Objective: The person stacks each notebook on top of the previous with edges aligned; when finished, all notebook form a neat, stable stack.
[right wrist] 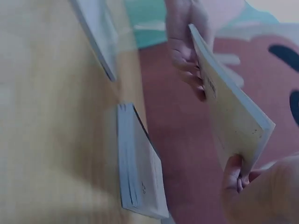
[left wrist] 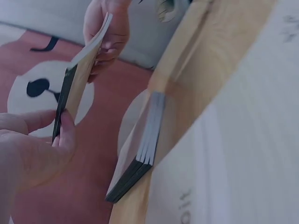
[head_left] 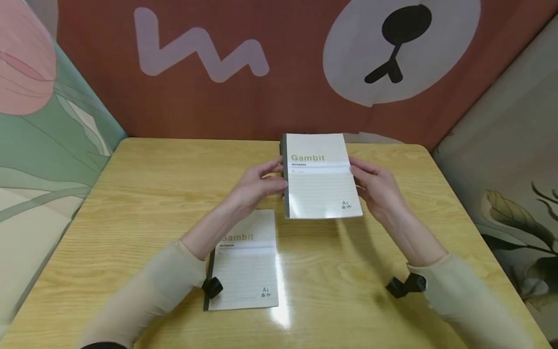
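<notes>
Two hands (head_left: 318,186) on flat, glossy notebook (head_left: 321,177)

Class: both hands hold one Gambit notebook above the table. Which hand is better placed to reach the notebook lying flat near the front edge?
Probably the left hand. The flat notebook lies under the left forearm, while the right hand grips the raised notebook on the far side.

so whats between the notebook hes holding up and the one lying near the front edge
Only bare wood of the table. In the head view the held notebook, gripped by the left hand and right hand, is apart from the flat notebook.
</notes>
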`<control>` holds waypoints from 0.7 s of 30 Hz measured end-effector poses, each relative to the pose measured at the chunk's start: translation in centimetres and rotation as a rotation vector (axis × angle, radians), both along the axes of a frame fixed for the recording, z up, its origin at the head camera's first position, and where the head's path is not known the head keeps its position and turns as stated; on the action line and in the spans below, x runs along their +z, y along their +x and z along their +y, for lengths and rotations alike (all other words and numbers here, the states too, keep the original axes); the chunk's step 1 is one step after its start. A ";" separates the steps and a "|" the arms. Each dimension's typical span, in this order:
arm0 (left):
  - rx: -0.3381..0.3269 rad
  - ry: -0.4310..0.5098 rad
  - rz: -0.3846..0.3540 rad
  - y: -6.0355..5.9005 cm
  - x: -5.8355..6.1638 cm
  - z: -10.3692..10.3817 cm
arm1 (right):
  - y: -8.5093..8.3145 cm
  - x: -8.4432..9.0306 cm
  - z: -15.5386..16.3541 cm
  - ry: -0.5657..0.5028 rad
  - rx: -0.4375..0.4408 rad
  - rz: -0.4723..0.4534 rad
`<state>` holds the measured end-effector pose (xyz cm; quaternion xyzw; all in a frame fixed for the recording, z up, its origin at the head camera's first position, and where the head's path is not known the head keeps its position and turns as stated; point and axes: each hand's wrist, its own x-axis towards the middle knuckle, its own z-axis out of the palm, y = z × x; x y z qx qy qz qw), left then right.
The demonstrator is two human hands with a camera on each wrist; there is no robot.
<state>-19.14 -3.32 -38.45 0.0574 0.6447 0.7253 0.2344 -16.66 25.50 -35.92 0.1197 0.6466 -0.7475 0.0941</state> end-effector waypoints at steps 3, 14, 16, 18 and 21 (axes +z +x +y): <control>0.055 -0.005 0.013 -1.4 -0.1 0.3 | -2.1 -0.1 -0.1 -0.084 -0.019 -0.023; 0.180 0.033 0.024 -5.1 -2.3 2.1 | -7.2 -3.4 -0.1 -0.310 -0.125 -0.026; 0.196 0.026 0.039 -5.5 -2.9 2.3 | -7.6 -4.1 -0.3 -0.293 -0.130 -0.013; 0.207 -0.002 0.055 -5.8 -3.4 2.5 | -8.0 -4.6 -0.4 -0.268 -0.133 -0.014; 0.207 -0.053 0.083 -5.9 -3.8 2.8 | -8.4 -5.3 -0.5 -0.228 -0.142 -0.028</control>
